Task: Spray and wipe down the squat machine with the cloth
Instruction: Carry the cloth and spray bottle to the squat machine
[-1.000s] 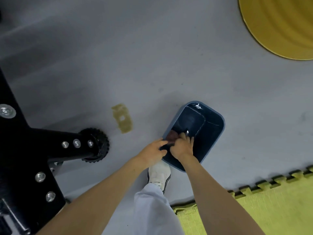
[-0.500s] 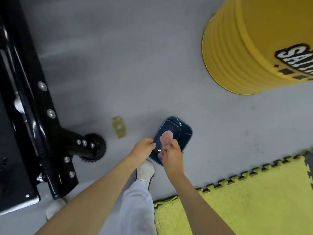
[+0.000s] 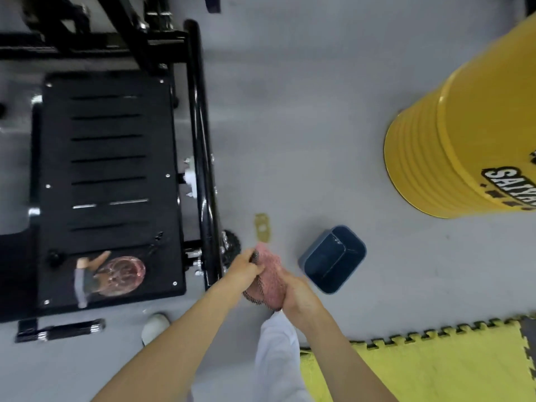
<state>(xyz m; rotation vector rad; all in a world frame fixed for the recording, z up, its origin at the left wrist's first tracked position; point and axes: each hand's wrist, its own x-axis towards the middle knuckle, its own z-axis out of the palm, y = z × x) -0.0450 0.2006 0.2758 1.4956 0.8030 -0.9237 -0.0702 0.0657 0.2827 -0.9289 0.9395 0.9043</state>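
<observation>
Two arms fill the lower part of the frame, the left arm (image 3: 162, 352) at the lower left and the right arm (image 3: 342, 352) at the lower middle. Both are bare along all that shows, from the frame edge to the wrist. The left hand (image 3: 242, 268) and right hand (image 3: 300, 294), just below mid-frame, are bare as well. Between the arms, at the bottom centre, lies one trouser leg (image 3: 278, 361) of plain, pale whitish fabric with soft folds. Left of it, a white shoe (image 3: 155, 326) shows its rounded toe; the left arm hides the rest.
</observation>
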